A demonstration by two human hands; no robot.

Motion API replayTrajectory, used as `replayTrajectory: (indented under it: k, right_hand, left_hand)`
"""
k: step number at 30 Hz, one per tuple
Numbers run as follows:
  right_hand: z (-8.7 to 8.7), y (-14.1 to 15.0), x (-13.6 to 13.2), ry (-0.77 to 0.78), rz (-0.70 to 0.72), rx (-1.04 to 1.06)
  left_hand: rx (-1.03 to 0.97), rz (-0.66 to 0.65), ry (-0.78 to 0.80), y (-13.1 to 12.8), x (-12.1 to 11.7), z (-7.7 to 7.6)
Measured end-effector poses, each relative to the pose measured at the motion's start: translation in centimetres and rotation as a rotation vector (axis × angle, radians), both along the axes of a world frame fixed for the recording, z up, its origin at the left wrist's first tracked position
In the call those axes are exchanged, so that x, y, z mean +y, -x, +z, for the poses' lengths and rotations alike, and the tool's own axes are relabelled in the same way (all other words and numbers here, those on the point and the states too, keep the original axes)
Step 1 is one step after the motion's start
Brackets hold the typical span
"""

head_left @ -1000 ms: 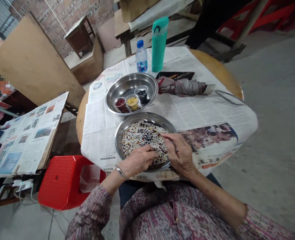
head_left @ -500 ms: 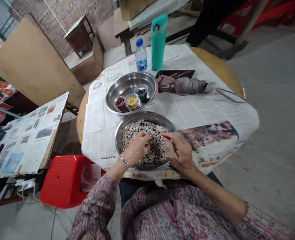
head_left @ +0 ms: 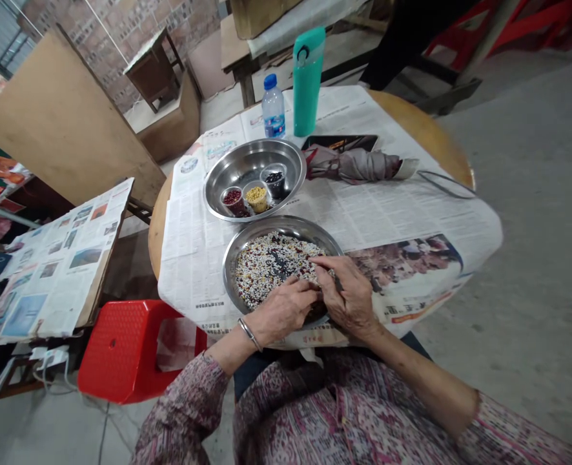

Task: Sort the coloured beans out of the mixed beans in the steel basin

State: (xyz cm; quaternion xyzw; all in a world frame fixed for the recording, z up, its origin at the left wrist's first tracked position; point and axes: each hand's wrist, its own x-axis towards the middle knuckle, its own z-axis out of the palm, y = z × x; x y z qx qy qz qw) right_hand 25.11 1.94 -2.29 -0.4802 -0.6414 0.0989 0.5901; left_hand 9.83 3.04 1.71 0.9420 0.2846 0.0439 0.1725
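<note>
Legible text: very little. Newspaper (head_left: 402,213) over the worktop (head_left: 424,126): Chinese print; body columns too small to read. Large headline (head_left: 393,310) right of the near basin (head_left: 286,223), below a printed photo: one character appears to be 里; its neighbours unclear. Smaller bold lines (head_left: 206,305) just left of the near basin: Chinese characters, too blurred to read. Water bottle (head_left: 273,106), beyond the near basin: blue label (head_left: 274,124) with red mark, wording unreadable.
</note>
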Motion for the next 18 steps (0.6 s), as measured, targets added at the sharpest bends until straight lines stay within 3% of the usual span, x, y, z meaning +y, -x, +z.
replayTrajectory:
  k: [3, 10, 14, 18]
  right_hand:
    - [0.0, 0.0, 0.0, 0.002, -0.002, -0.007]
    - [0.4, 0.1, 0.0, -0.002, -0.003, -0.009]
    - [0.5, 0.1, 0.0, -0.012, 0.001, -0.010]
    - [0.3, 0.0, 0.0, -0.006, 0.005, -0.018]
  left_hand:
    - [0.093, 0.038, -0.175, -0.1, 1.2, 0.4]
    - [0.225, 0.556, -0.340, 2.7, 4.1, 2.1]
    - [0.166, 0.697, -0.341, 4.5, 3.2, 1.9]
    - [0.158, 0.698, -0.201, 3.9, 1.9, 1.6]
